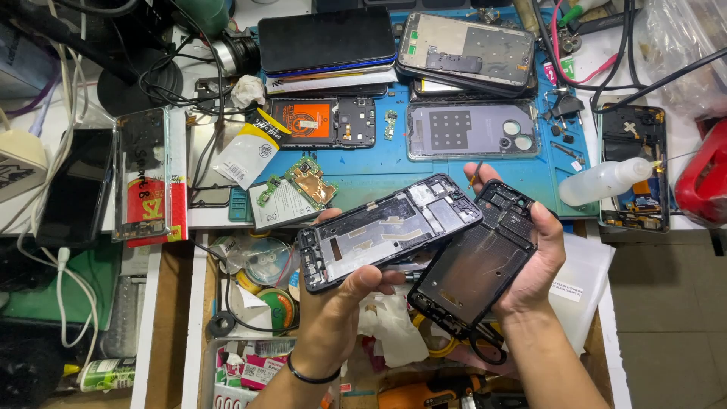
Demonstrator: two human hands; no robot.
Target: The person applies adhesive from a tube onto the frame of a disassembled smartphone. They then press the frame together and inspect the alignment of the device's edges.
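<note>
The left hand had its fingers clamped on a phone middle frame, and the right hand gripped a black back housing just beside it, both above the bench. The two parts appeared to be compared or separated; next would call for steady alignment. The open drawer below was cluttered and hard to make out.

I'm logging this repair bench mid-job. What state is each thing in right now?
Left hand: gripping a phone frame, stripped, inner side up, tilted.
Right hand: holding a black back shell, inner side up, empty.
Circuit board: loose, lying on the blue mat.
Clear back cover: detached, flat on the mat.
Black-screened phone: dark, stacked on others.
Squeeze bottle: lying on its side.
</note>
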